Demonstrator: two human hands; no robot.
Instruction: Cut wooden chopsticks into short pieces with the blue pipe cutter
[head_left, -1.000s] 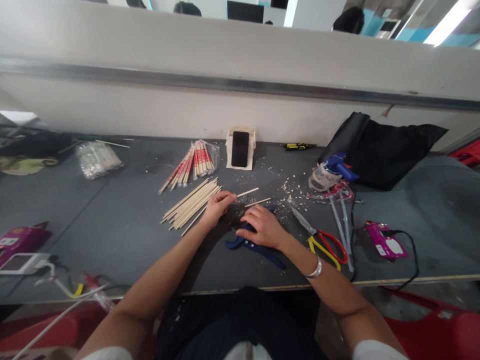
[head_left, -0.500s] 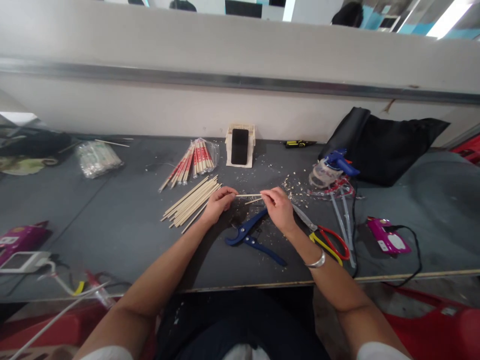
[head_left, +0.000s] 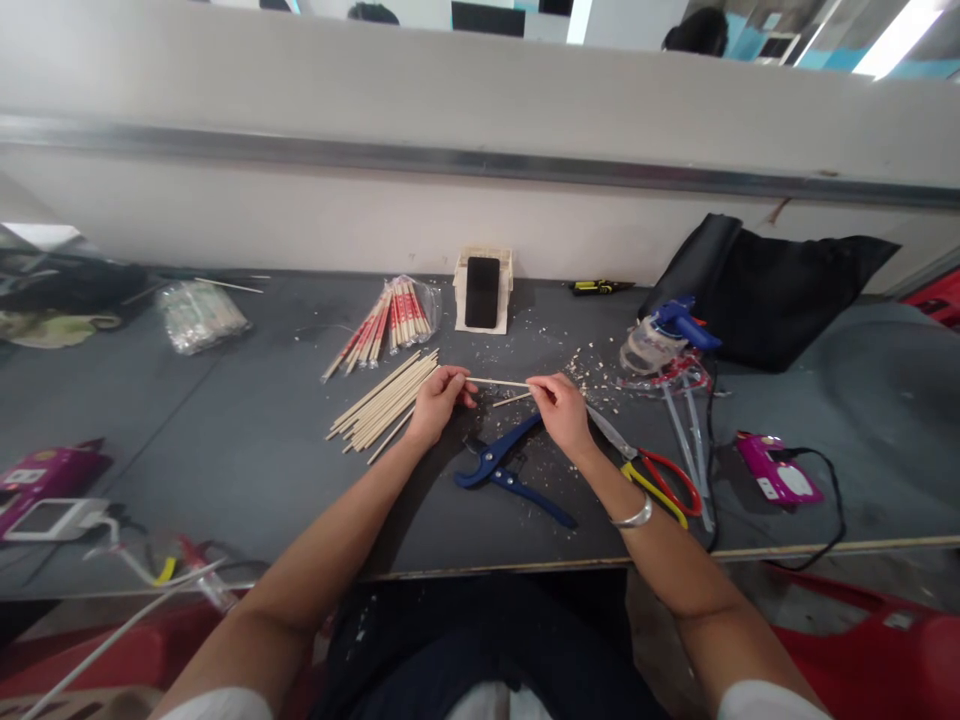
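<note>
A thin pale wooden stick (head_left: pixel 498 382) is stretched level between my two hands above the table. My left hand (head_left: pixel 440 402) pinches its left end, and my right hand (head_left: pixel 559 408), below which a silver bangle circles the wrist, pinches the other end. Another short stick (head_left: pixel 512 400) lies just beneath. Left of my left hand rests a pile of loose wooden sticks (head_left: pixel 382 405). A blue-handled cutter (head_left: pixel 495 462) lies open on the table below my hands. Near my right forearm are scissors (head_left: pixel 660 480) with red and yellow handles.
Behind the pile lie chopsticks in red-and-white wrappers (head_left: pixel 394 320). A phone (head_left: pixel 482 292) leans on a wooden stand. Wood chips (head_left: pixel 589 375) are scattered by my right hand. Further right are a blue-handled tool (head_left: pixel 675 325), a black bag (head_left: pixel 757 295) and a purple box (head_left: pixel 776 470). A plastic-wrapped bundle (head_left: pixel 201 317) sits left.
Both hands still hold the stick. My left hand has turned slightly, with its lower fingers loosened, and the stick now slopes down a little to the right.
</note>
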